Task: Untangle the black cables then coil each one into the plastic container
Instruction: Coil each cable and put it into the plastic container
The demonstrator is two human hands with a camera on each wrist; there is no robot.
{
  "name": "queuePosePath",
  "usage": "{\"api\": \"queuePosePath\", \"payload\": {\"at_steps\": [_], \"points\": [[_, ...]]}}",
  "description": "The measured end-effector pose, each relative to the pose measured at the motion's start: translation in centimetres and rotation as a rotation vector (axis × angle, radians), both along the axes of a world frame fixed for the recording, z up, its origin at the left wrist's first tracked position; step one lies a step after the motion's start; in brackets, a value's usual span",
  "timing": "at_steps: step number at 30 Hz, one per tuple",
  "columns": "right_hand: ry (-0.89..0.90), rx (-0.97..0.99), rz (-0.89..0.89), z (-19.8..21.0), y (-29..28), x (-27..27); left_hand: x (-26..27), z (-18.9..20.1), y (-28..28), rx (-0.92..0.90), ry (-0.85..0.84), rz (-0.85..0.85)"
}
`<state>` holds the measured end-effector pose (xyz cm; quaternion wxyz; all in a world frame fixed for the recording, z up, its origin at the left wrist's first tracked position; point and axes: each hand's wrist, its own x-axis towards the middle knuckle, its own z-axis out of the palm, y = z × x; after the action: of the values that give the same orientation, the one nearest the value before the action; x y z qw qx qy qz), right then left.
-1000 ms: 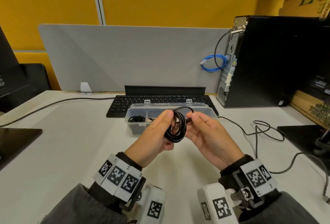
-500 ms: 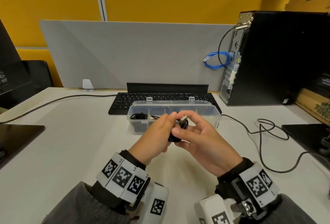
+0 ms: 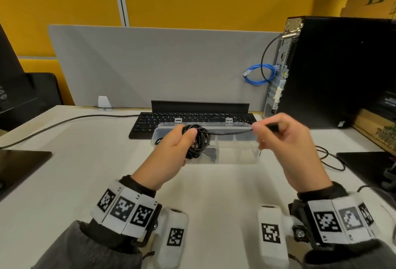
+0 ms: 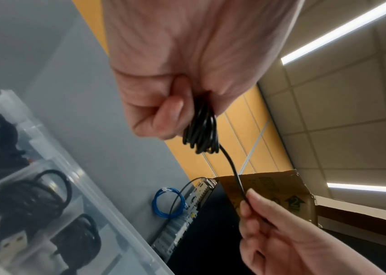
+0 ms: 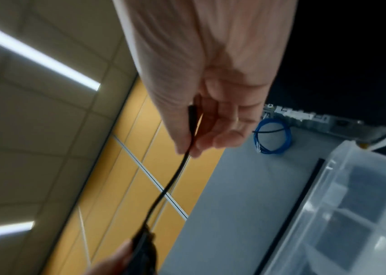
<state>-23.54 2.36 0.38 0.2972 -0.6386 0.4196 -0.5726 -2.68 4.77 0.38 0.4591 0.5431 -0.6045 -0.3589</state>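
Fingers point(image 3: 188, 134) of the left hand point(image 3: 171, 153) clamp a coiled black cable point(image 3: 198, 142) above the plastic container point(image 3: 235, 157) while the right hand point(image 3: 285, 140) pinches its free end taut, likely needing a last wrap before the bundle goes into a compartment.

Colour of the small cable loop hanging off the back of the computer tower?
Blue, clearest in the head view.

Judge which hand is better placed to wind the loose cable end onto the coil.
Probably right. The right hand pinches the free end of the black cable; the left hand grips its coil.
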Motion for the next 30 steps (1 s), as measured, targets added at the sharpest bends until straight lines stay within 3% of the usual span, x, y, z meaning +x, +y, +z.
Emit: {"api": "queuePosePath", "payload": {"at_steps": [4,8,10,12,15,18,20,22,25,30], "points": [[0.464,-0.093,0.046,-0.4,0.4,0.8,-0.1,0.2,0.2,-0.047,-0.002,0.017],[0.839,-0.055,0.164,-0.3,1.2,1.2,-0.2,-0.5,-0.3,-0.088,-0.042,0.089],[0.992,-0.133,0.118,-0.4,1.2,1.1,0.3,-0.6,-0.6,-0.115,-0.051,0.137],[1.03,-0.301,-0.005,-0.5,1.1,1.2,0.9,-0.5,-0.8,-0.134,-0.093,0.166],[0.703,-0.491,-0.228,0.3,0.3,1.5,1.3,-0.3,-0.7,-0.077,-0.036,0.054],[0.445,-0.519,-0.323,1.1,-0.8,2.2,0.2,0.1,-0.1,0.046,0.208,-0.226],[0.277,-0.363,-0.179,0.8,-1.0,2.9,-0.5,0.1,0.4,0.089,0.36,-0.31],[0.051,-0.074,0.062,0.2,-0.6,4.0,-1.0,0.0,0.5,0.093,0.413,-0.312],[-0.189,0.216,0.242,-0.4,-0.2,4.8,-1.3,-0.2,0.3,0.061,0.352,-0.245],[-0.475,0.424,0.329,-1.0,-0.5,4.8,-1.8,-0.7,0.3,0.03,0.218,-0.212]]}}
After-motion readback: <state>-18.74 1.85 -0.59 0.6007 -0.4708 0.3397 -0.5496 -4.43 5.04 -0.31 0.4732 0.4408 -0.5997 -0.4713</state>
